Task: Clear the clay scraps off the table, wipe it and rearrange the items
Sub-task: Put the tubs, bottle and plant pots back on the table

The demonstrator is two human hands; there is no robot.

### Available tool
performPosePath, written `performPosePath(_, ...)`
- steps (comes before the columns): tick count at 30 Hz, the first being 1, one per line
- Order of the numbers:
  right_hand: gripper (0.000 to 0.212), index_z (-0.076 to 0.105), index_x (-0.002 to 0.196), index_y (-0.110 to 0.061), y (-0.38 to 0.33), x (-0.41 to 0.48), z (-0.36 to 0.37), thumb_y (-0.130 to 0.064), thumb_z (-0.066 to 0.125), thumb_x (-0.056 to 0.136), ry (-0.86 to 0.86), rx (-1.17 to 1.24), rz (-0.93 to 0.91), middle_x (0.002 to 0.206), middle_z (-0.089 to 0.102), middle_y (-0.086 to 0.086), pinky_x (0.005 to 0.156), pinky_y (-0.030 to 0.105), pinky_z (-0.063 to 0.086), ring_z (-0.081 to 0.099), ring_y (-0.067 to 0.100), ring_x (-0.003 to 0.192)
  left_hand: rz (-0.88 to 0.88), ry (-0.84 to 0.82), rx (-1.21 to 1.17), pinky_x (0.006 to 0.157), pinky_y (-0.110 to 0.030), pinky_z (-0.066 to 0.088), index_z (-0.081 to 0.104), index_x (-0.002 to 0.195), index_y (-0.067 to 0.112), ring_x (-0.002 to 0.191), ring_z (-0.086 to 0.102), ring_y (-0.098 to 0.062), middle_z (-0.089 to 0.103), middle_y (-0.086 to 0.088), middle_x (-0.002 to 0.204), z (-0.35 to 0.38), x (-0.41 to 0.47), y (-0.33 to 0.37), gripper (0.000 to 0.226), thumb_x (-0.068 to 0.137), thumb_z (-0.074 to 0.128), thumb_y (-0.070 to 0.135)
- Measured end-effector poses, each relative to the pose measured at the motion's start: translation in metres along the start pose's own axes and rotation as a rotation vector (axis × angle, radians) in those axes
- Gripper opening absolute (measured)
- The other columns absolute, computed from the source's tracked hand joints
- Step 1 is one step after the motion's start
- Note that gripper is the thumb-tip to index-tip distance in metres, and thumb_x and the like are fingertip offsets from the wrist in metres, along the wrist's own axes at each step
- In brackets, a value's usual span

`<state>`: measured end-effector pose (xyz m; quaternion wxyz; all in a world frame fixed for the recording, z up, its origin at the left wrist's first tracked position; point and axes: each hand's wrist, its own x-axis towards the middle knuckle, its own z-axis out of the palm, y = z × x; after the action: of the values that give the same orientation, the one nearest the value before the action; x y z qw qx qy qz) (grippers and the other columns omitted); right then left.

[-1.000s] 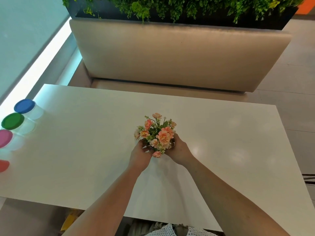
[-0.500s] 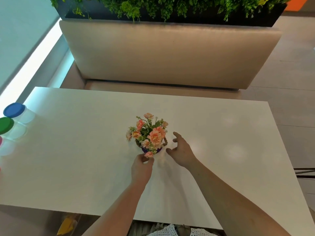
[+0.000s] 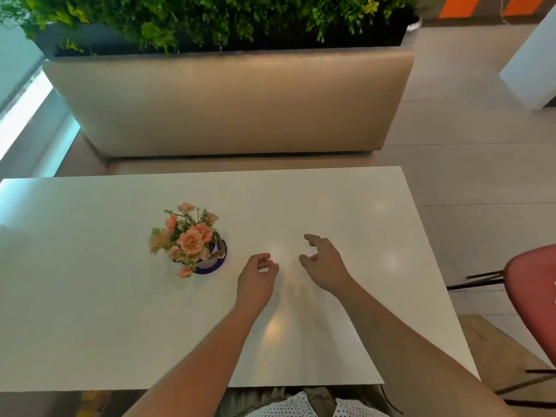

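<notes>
1. A small purple-and-white pot of peach artificial flowers [image 3: 192,240] stands upright left of the middle of the glossy white rectangular table [image 3: 90,311].
2. The left hand [image 3: 255,278] hovers just right of it, fingers loosely curled, empty.
3. The right hand [image 3: 325,261], farther right, is spread and empty.

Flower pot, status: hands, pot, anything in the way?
Left hand open, empty; right hand open, empty. Flower pot upright on the table, left of both hands, untouched. Nothing between hands and pot.
</notes>
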<state>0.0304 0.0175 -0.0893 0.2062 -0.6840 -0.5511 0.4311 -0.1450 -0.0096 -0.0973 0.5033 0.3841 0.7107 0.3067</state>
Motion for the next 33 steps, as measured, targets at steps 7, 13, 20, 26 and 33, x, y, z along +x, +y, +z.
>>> performPosePath(7, 0.046, 0.053, 0.143, -0.021, 0.081, -0.026, -0.114, -0.02, 0.061, 0.097, 0.041, 0.012, -0.007, 0.139, 0.047, 0.002, 0.084, 0.023, 0.043, 0.065, 0.019, 0.092, 0.081, 0.019, 0.027, 0.097, -0.042, 0.056, 0.059, 0.127, 0.029, 0.096, 0.069, -0.008, 0.064, 0.012, 0.117, 0.118, -0.041, 0.047, 0.033, 0.095, 0.067, 0.027)
performPosePath(13, 0.046, 0.051, 0.144, -0.021, 0.13, -0.04, -0.188, -0.02, 0.061, 0.099, 0.096, 0.011, 0.006, 0.141, 0.046, 0.003, 0.084, 0.022, 0.042, 0.06, 0.017, 0.095, 0.179, -0.037, 0.09, 0.091, -0.03, 0.053, 0.056, 0.137, 0.026, 0.095, 0.064, 0.002, 0.061, 0.009, 0.126, 0.202, -0.067, 0.087, 0.043, 0.096, 0.067, 0.028)
performPosePath(20, 0.046, 0.052, 0.143, -0.022, 0.153, -0.044, -0.217, -0.02, 0.062, 0.098, 0.158, 0.036, 0.023, 0.139, 0.047, 0.003, 0.085, 0.025, 0.045, 0.06, 0.017, 0.092, 0.241, -0.091, 0.171, 0.086, -0.024, 0.046, 0.054, 0.141, 0.025, 0.094, 0.063, 0.001, 0.06, 0.008, 0.131, 0.238, -0.076, 0.108, 0.046, 0.097, 0.065, 0.031)
performPosePath(26, 0.046, 0.053, 0.142, -0.024, 0.154, -0.048, -0.223, -0.021, 0.062, 0.097, 0.238, 0.082, 0.055, 0.144, 0.044, 0.004, 0.084, 0.023, 0.043, 0.058, 0.014, 0.091, 0.275, -0.17, 0.241, 0.084, -0.022, 0.042, 0.054, 0.142, 0.024, 0.089, 0.059, 0.007, 0.059, 0.008, 0.133, 0.239, -0.072, 0.116, 0.045, 0.099, 0.064, 0.033)
performPosePath(33, 0.045, 0.054, 0.142, -0.024, 0.166, -0.06, -0.234, -0.02, 0.06, 0.097, 0.387, 0.164, 0.12, 0.137, 0.047, 0.005, 0.084, 0.028, 0.047, 0.063, 0.021, 0.102, 0.321, -0.279, 0.272, 0.068, -0.011, 0.042, 0.055, 0.14, 0.029, 0.09, 0.06, 0.007, 0.057, 0.01, 0.132, 0.248, -0.071, 0.121, 0.043, 0.098, 0.064, 0.034)
